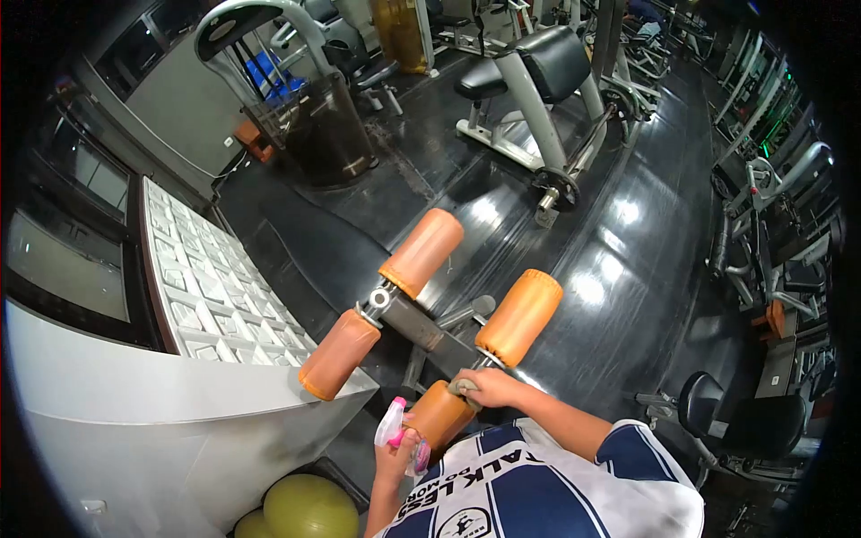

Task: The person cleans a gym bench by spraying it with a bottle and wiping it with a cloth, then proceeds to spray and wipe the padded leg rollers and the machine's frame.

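Note:
My left hand (395, 455) is wrapped round a clear spray bottle (392, 421) with a pink and white trigger head. It is held upright beside an orange foam roller pad (438, 416) on a gym bench. My right hand (489, 387) grips a greyish cloth (465, 387) and presses it against the inner end of that same pad. Just beyond that hand is a second orange roller pad (520, 316) on the same bar. Two more roller pads, an upper one (423, 251) and a lower one (341, 354), sit across the metal frame (417, 325).
A weight bench with a loaded bar (558, 188) stands ahead on the black floor. To the left runs a white counter (179, 421) with a patterned panel (211, 278). Green exercise balls (309, 509) lie at lower left. Gym machines line the right side, including a black seat (762, 421).

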`<state>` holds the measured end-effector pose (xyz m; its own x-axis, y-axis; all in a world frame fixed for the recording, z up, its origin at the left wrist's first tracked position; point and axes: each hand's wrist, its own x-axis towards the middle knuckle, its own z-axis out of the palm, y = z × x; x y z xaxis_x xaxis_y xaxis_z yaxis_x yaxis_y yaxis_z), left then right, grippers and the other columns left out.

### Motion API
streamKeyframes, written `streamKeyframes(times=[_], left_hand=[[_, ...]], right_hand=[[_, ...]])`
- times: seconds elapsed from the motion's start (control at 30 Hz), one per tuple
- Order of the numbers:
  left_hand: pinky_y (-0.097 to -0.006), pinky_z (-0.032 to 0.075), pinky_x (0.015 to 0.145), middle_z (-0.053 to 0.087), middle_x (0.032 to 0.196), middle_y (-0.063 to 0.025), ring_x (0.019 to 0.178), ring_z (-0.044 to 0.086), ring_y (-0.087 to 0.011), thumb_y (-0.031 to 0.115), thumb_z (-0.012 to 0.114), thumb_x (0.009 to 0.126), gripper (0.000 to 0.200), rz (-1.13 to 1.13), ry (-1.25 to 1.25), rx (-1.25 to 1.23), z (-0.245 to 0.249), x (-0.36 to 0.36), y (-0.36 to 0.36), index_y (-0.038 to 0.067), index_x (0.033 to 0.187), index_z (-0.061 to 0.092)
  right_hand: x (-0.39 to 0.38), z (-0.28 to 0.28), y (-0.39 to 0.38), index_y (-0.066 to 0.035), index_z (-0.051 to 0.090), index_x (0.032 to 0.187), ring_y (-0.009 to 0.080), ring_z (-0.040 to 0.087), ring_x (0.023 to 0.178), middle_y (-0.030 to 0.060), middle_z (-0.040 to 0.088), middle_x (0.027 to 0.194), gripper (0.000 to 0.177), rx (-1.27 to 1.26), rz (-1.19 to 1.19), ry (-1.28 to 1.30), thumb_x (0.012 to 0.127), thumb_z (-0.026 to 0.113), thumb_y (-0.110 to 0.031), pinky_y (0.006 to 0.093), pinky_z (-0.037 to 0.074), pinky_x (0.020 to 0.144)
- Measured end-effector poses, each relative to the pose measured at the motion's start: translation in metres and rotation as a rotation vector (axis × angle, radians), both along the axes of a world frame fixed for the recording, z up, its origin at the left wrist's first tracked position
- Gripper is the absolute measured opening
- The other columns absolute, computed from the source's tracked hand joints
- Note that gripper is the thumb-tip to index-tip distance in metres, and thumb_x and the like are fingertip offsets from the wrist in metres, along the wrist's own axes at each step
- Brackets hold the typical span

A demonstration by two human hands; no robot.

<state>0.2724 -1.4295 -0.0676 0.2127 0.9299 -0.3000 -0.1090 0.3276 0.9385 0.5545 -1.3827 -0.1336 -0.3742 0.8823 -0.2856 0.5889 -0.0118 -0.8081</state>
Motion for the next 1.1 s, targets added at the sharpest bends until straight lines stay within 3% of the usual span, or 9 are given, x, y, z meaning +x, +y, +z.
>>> streamKeyframes(times=[0.17,0.3,0.37,0.47,0.63,0.8,0.87,0.93,1.1], left_hand=[[-0.0346,0.054,0.079,0.061,0.083,-0.005,0.078,0.063,-0.0155,0.021,0.063,0.097,0.035,-0.087,0.1,0.055,0.003,0.069,-0.006,0.0,0.123,0.054],[-0.0284,0.053,0.077,0.067,0.102,-0.0059,0.081,0.065,-0.0118,0.015,0.066,0.093,0.042,-0.175,0.094,0.109,0.006,0.146,-0.006,-0.002,0.13,0.055],[-0.0278,0.053,0.078,0.067,0.105,-0.0055,0.082,0.065,-0.0111,0.013,0.066,0.093,0.047,-0.251,0.139,0.147,0.007,0.187,-0.01,-0.001,0.136,0.052],[-0.0284,0.054,0.078,0.066,0.112,-0.0072,0.083,0.064,-0.0099,0.012,0.066,0.093,0.054,-0.286,0.133,0.132,0.006,0.248,-0.018,0.001,0.143,0.048],[-0.0282,0.052,0.074,0.068,0.086,-0.0018,0.078,0.064,-0.01,0.016,0.071,0.09,0.038,-0.343,0.162,0.154,0.016,0.322,-0.02,0.004,0.126,0.064],[-0.0278,0.051,0.071,0.067,0.085,-0.0012,0.076,0.063,-0.0095,0.016,0.071,0.09,0.038,-0.346,0.041,0.061,0.017,0.371,-0.002,0.004,0.125,0.064],[-0.0281,0.052,0.07,0.066,0.085,-0.0016,0.075,0.064,-0.0104,0.017,0.071,0.091,0.038,-0.412,0.129,0.115,0.014,0.388,0.01,0.003,0.125,0.063],[-0.0281,0.052,0.07,0.067,0.086,-0.0019,0.075,0.063,-0.0107,0.018,0.071,0.091,0.038,-0.393,0.099,0.1,0.01,0.407,0.021,0.002,0.124,0.063],[-0.0279,0.051,0.068,0.066,0.088,-0.0021,0.076,0.063,-0.0097,0.02,0.071,0.092,0.037,-0.352,0.004,0.065,0.01,0.451,0.051,0.001,0.123,0.062]], right_hand=[[0.089,0.003,-0.044,-0.006,0.059,0.119,0.0347,0.067,0.1,0.0201,0.069,0.106,0.036,-0.211,-0.131,0.198,0.097,0.058,-0.035,0.0426,0.051,0.085],[0.183,-0.024,-0.098,-0.005,0.059,0.12,0.0275,0.066,0.1,0.016,0.069,0.106,0.036,-0.239,-0.292,0.229,0.097,0.06,-0.033,0.039,0.051,0.086],[0.225,-0.033,-0.126,-0.005,0.061,0.119,0.0212,0.063,0.099,0.0113,0.068,0.105,0.035,-0.364,-0.678,0.345,0.096,0.063,-0.031,0.0371,0.051,0.086],[0.292,-0.048,-0.159,-0.006,0.063,0.118,0.0193,0.063,0.099,0.0092,0.068,0.106,0.033,-0.421,-0.764,0.321,0.096,0.063,-0.031,0.0367,0.051,0.086],[0.368,-0.038,-0.196,-0.006,0.062,0.12,0.0188,0.063,0.1,0.0077,0.068,0.106,0.033,-0.409,-0.957,0.406,0.087,0.06,-0.013,0.0332,0.051,0.087],[0.414,-0.026,-0.202,-0.002,0.058,0.124,0.0216,0.063,0.103,0.0084,0.065,0.11,0.046,-0.387,-1.066,0.666,0.079,0.054,-0.001,0.0352,0.051,0.09],[0.424,-0.012,-0.192,-0.003,0.059,0.123,0.0225,0.063,0.104,0.0085,0.065,0.11,0.043,-0.369,-1.063,0.624,0.08,0.051,-0.005,0.0352,0.051,0.092],[0.429,0.021,-0.173,-0.004,0.058,0.124,0.0251,0.063,0.107,0.0102,0.064,0.113,0.045,-0.415,-1.116,1.024,0.08,0.051,-0.007,0.0392,0.052,0.094],[0.455,0.042,-0.13,-0.005,0.054,0.13,0.0269,0.062,0.111,0.0115,0.063,0.121,0.05,-0.279,-1.119,1.254,0.081,0.056,-0.011,0.0401,0.051,0.098]])
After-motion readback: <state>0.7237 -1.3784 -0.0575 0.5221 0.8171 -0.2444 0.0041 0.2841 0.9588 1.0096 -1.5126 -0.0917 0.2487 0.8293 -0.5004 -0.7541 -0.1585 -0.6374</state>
